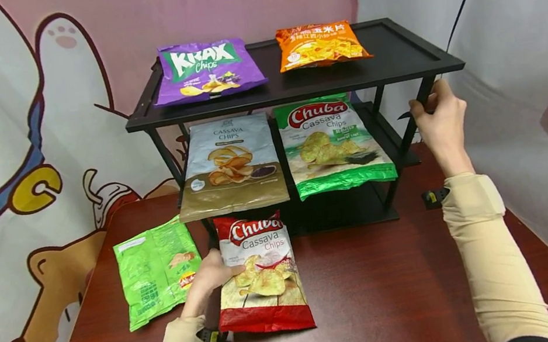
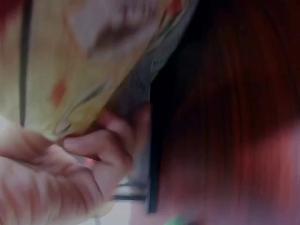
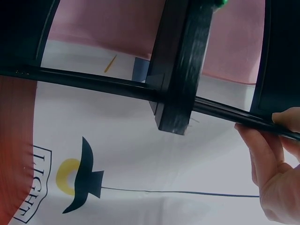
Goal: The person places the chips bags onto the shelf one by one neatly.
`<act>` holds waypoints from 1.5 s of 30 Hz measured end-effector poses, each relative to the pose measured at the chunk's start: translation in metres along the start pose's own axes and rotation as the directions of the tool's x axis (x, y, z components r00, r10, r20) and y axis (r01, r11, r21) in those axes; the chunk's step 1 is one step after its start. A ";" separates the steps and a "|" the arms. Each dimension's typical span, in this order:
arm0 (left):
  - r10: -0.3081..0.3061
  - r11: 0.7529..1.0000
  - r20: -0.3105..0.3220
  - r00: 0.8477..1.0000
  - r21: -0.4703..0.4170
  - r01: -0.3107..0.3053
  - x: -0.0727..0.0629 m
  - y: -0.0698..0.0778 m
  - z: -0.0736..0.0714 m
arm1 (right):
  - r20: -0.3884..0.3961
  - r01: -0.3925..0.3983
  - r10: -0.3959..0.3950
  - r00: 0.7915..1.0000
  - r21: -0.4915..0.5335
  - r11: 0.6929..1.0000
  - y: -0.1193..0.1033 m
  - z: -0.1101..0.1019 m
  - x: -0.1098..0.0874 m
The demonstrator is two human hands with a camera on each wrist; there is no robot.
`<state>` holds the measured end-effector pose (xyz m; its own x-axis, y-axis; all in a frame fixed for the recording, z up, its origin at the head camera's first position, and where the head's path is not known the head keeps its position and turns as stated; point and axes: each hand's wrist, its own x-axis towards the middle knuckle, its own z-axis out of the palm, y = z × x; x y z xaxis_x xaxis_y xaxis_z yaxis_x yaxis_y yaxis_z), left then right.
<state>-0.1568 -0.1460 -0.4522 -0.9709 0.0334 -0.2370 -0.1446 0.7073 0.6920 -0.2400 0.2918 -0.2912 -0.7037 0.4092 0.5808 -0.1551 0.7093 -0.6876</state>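
Note:
My left hand (image 1: 211,276) pinches the left edge of a red and white bag of Chuba cassava chips (image 1: 263,279), held upright in front of the rack's bottom tier. In the blurred left wrist view, thumb and fingers close on that bag (image 2: 70,61). With my right hand (image 1: 441,125) I grip the right front post (image 1: 416,108) of a black three-tier rack (image 1: 294,94), just under the top shelf. The right wrist view shows fingers and thumb around this thin post (image 3: 220,108). A green chip bag (image 1: 158,271) lies on the table, left of my left hand.
Purple Krax chips (image 1: 208,71) and an orange chip bag (image 1: 321,45) lie on the top shelf. A blue and gold cassava chips bag (image 1: 231,165) and a green Chuba bag (image 1: 334,144) lean on the middle tier. The rack stands on a reddish-brown table (image 1: 367,299), with printed cloth behind.

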 end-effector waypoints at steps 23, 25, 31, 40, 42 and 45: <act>0.406 0.914 -0.174 0.897 0.097 -0.395 0.035 0.044 0.079 | 0.005 0.008 -0.008 1.000 0.010 1.000 0.001 0.002 -0.001; 0.512 0.841 -0.202 0.835 0.315 -0.440 0.027 0.045 0.078 | 0.003 0.011 -0.011 1.000 0.011 1.000 0.001 0.003 -0.001; 0.739 0.515 0.129 0.661 0.524 -0.678 -0.007 0.055 0.065 | -0.002 0.013 -0.013 1.000 0.012 1.000 0.002 0.001 0.001; 0.597 0.381 0.512 0.617 0.496 -0.780 -0.031 0.060 0.075 | 0.004 0.006 -0.006 1.000 0.015 1.000 0.001 0.000 0.000; 0.630 0.322 0.504 0.591 0.523 -0.789 -0.029 0.058 0.080 | 0.004 0.005 -0.005 1.000 0.013 1.000 0.001 0.001 0.000; 0.696 0.257 0.479 0.535 0.530 -0.808 -0.025 0.056 0.085 | 0.004 0.006 -0.006 1.000 0.012 1.000 0.001 0.001 0.000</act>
<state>-0.1243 -0.0471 -0.4649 -0.5285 0.8485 0.0278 0.8489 0.5285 0.0082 -0.2406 0.2922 -0.2925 -0.7057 0.4022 0.5832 -0.1675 0.7051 -0.6890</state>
